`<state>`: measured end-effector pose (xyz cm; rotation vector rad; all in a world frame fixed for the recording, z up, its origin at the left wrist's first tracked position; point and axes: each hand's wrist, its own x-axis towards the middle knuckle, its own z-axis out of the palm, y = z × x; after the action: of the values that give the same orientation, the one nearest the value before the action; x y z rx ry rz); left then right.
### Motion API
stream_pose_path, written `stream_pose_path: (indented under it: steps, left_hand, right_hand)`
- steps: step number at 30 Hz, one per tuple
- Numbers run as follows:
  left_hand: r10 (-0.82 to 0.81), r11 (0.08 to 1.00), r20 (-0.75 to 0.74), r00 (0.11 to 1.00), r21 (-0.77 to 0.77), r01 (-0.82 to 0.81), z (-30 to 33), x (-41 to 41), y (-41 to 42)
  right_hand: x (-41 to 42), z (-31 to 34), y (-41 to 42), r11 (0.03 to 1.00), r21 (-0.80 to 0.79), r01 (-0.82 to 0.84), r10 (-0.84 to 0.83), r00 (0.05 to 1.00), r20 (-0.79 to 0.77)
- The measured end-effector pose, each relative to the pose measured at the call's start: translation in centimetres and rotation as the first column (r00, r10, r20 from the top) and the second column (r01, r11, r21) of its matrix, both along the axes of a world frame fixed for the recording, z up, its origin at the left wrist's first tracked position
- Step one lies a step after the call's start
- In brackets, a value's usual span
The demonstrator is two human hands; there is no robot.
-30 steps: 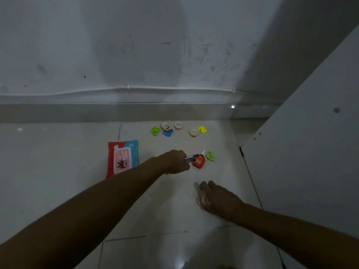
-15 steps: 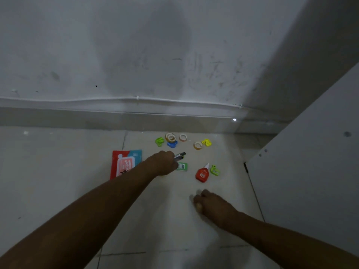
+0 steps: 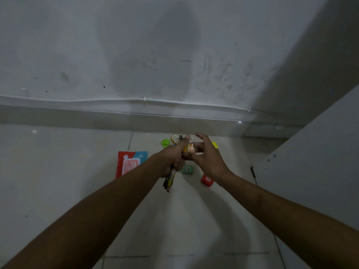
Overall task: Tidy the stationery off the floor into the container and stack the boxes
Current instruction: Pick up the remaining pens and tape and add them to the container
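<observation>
Orange-printed tape roll [image 3: 191, 148] is passing between the hands, raised above the floor [image 3: 77, 171]: the right hand [image 3: 206, 158] is pinching it with fingers half spread, while the left hand [image 3: 174, 158] is gripping a bundle of pens [image 3: 170, 178] (stiff, light, best held mid-shaft). Tape looks light and rigid, easiest taken by its rim. At 12 o'clock beyond the hands, more rolls and clips are lying by the wall.
</observation>
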<state>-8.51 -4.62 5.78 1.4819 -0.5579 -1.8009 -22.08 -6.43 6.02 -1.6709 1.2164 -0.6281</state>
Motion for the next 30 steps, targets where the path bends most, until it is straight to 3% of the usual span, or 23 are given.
stream_pose_path:
  steps: [5, 9, 14, 17, 19, 23, 30]
  left_hand:
    - [-0.059, 0.998, -0.068, 0.996, 0.007, 0.060, -0.4, 0.9, 0.0]
    - [-0.056, 0.998, 0.075, 0.996, 0.019, 0.055, -1.3, 1.3, 0.0]
    - [-0.055, 0.998, 0.204, 0.977, 0.010, 0.054, -2.8, 1.7, -0.1]
    - [-0.039, 0.999, 0.268, 0.963, -0.003, 0.042, -4.0, 2.3, -0.6]
    - [-0.015, 0.999, 0.298, 0.954, -0.034, 0.026, -4.7, 2.7, -0.7]
    - [0.056, 0.988, 0.448, 0.893, -0.155, 0.016, -5.7, 3.5, -1.3]
    - [0.200, 0.934, 0.627, 0.753, -0.354, 0.047, -6.6, 4.2, -2.1]
  right_hand:
    - [0.1, -0.1, -0.3, 1.000, 0.011, -0.018, 0.018, 0.999, 0.043]
    - [0.0, -0.9, -0.7, 0.994, 0.010, -0.107, 0.107, 0.994, -0.011]
    - [-0.9, -2.4, -2.1, 0.961, 0.151, -0.230, 0.230, 0.973, 0.023]
    - [-1.4, -3.9, -4.2, 0.970, 0.125, -0.209, 0.226, 0.963, -0.145]
    - [-1.7, -5.0, -5.8, 0.986, 0.002, -0.169, 0.160, 0.932, -0.324]
    - [-2.0, -6.9, -8.4, 0.958, -0.148, -0.246, 0.078, 0.718, -0.691]
    - [-0.6, -10.1, -9.5, 0.940, -0.127, -0.318, 0.073, 0.548, -0.834]
